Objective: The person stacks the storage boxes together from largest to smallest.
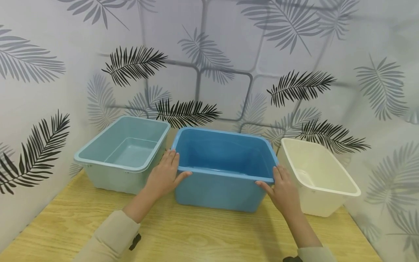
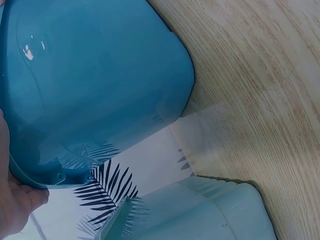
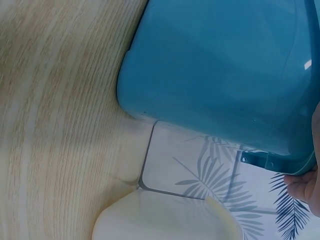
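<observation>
A blue plastic bin [image 1: 216, 189] stands on the wooden table between two other bins. My left hand [image 1: 166, 174] grips its rim at the left front corner, thumb on the front side and fingers over the left edge. At the right front corner my right hand [image 1: 283, 187] holds the rim the same way. In the left wrist view, fingertips of the left hand [image 2: 17, 202] curl under the rim of the blue bin [image 2: 95, 75]. The right wrist view has fingers of the right hand [image 3: 307, 187] beneath the rim of the blue bin [image 3: 210, 75].
A pale green bin [image 1: 114, 178] stands to the left, close to the left hand, and a cream bin [image 1: 322, 202] to the right, close to the right hand. Behind them is a wall covering [image 1: 226, 43] with leaf patterns. Wooden tabletop [image 1: 196, 236] lies in front of the bins.
</observation>
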A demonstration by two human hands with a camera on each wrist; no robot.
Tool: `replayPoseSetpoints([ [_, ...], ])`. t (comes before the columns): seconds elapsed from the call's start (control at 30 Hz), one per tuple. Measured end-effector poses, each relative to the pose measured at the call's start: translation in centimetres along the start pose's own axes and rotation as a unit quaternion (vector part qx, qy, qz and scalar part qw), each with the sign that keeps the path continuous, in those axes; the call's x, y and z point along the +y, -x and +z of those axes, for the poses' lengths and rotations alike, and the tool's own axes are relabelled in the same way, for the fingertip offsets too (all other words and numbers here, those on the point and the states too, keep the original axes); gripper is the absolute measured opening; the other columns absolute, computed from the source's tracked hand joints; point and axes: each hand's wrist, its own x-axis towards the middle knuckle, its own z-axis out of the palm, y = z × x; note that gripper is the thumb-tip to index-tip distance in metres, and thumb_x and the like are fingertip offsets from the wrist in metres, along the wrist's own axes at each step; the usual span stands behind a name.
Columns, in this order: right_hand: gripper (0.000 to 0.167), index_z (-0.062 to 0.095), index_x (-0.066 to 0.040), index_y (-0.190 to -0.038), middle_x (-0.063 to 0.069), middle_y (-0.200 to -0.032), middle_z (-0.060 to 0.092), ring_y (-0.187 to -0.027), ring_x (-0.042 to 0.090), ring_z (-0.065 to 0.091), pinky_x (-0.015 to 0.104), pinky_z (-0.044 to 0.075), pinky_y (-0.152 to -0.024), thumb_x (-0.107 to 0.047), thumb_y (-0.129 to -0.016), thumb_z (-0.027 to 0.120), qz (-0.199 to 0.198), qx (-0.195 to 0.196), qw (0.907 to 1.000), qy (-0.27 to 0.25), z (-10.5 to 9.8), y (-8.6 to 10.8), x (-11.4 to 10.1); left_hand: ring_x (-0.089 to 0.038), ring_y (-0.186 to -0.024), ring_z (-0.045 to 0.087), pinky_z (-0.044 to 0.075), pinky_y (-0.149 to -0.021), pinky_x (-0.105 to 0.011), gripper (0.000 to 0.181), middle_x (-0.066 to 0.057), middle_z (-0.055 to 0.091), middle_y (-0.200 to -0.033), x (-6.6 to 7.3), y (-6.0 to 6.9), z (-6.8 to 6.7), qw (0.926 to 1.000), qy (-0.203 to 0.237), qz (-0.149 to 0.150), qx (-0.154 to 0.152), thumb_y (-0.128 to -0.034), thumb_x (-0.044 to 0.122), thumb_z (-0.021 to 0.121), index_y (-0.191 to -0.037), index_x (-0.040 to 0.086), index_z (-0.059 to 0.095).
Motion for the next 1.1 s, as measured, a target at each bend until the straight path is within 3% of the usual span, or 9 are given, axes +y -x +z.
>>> replayPoseSetpoints([
  [0.57,0.091,0.056,0.016,-0.111,0.032,-0.113,0.058,-0.106,0.046,0.056,0.053,0.053,-0.073,-0.069,-0.081,0.042,-0.009,0.017,0.9998,0.008,-0.5,0.5,-0.3,-0.042,-0.127,0.042,0.051,-0.087,-0.046,0.092,-0.03,0.048,-0.132,0.2,0.7,-0.1,0.9997,-0.005,0.01,0.023,-0.0861,0.065,0.023,-0.125,-0.014,0.048],
  [0.9,0.094,0.057,0.016,-0.109,0.032,-0.112,0.059,-0.105,0.047,0.057,0.054,0.052,-0.075,-0.071,-0.081,0.036,-0.013,0.024,0.9996,0.009,-0.7,0.7,-0.5,-0.042,-0.13,0.039,0.051,-0.087,-0.047,0.081,-0.029,0.047,-0.133,0.6,1.1,-0.6,0.9999,0.001,0.001,0.015,-0.0878,0.058,0.043,-0.126,-0.014,0.047],
  [1.1,0.098,0.057,0.016,-0.109,0.032,-0.112,0.059,-0.105,0.047,0.057,0.054,0.052,-0.077,-0.074,-0.081,0.029,-0.011,0.024,0.9996,0.011,-0.7,0.8,-0.6,-0.042,-0.129,0.04,0.052,-0.085,-0.046,0.087,-0.029,0.048,-0.132,0.6,1.3,-0.6,0.9997,-0.005,0.006,0.025,-0.0872,0.063,0.032,-0.125,-0.014,0.049],
])
